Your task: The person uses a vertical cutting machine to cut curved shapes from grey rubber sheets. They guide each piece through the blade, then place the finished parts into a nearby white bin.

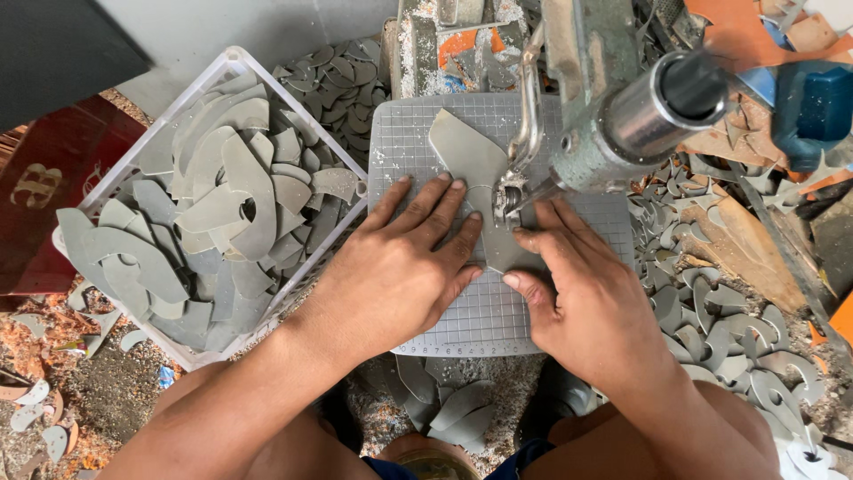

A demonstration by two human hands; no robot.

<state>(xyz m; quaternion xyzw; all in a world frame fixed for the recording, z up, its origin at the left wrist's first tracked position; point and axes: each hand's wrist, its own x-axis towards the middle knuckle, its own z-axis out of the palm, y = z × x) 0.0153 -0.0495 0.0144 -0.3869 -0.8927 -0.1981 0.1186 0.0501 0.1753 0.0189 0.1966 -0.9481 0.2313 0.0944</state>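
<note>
— What sort of place is this?
— A small workshop: a worn cutting machine (613,116) over a gridded mat (418,133), a white crate (233,64) of grey cut pieces (222,204) on the left, offcuts (711,311) littering the right, sawdust on the floor (98,391).

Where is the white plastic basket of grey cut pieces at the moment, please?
In the head view the white basket sits on the person's left, beside the gridded cutting mat and next to the left hand.

We see our two hands (498,267) bare, without gloves, rings or a watch. Our left hand (395,267) and right hand (591,307) have short, unpainted nails. Both forearms are uncovered, no sleeves reaching them. Between our bare knees a strip of dark blue shorts (533,455) shows.
</note>
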